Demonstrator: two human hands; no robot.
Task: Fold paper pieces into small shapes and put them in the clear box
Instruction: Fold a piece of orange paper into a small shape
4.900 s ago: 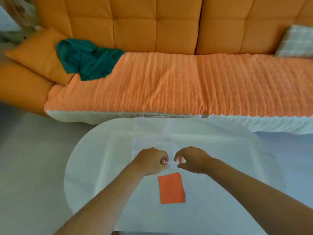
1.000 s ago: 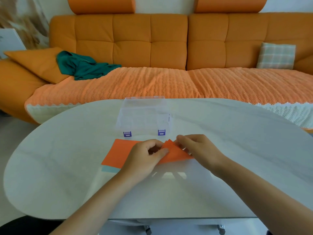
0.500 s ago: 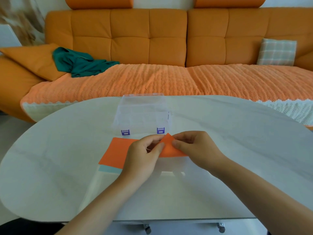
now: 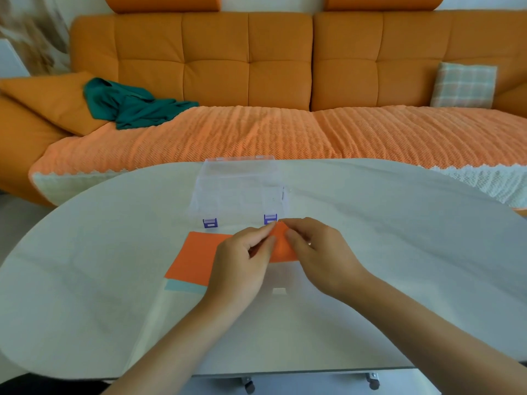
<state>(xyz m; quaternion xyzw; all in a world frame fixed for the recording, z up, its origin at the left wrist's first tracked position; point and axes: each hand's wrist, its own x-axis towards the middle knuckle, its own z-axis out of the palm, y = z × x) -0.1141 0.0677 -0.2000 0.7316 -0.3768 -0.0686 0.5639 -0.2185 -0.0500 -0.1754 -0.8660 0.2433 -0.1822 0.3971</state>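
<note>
Left hand (image 4: 242, 258) and right hand (image 4: 316, 252) both pinch orange paper piece (image 4: 281, 245) from opposite sides, likely to press crease. Clear box (image 4: 239, 189) stands just behind on bench (image 4: 399, 238), handy for drop-in. Spare sheets (image 4: 194, 260) lie flat, partly under left hand.

Orange paper (image 4: 196, 260), teal cloth (image 4: 134, 106)

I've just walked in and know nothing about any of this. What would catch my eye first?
The big orange sofa fills the background, with a crumpled green cloth lying on its left side. Nearer, over the white table, the left hand and right hand pinch an orange paper piece between them. It sits just in front of a clear box with purple latches.
</note>
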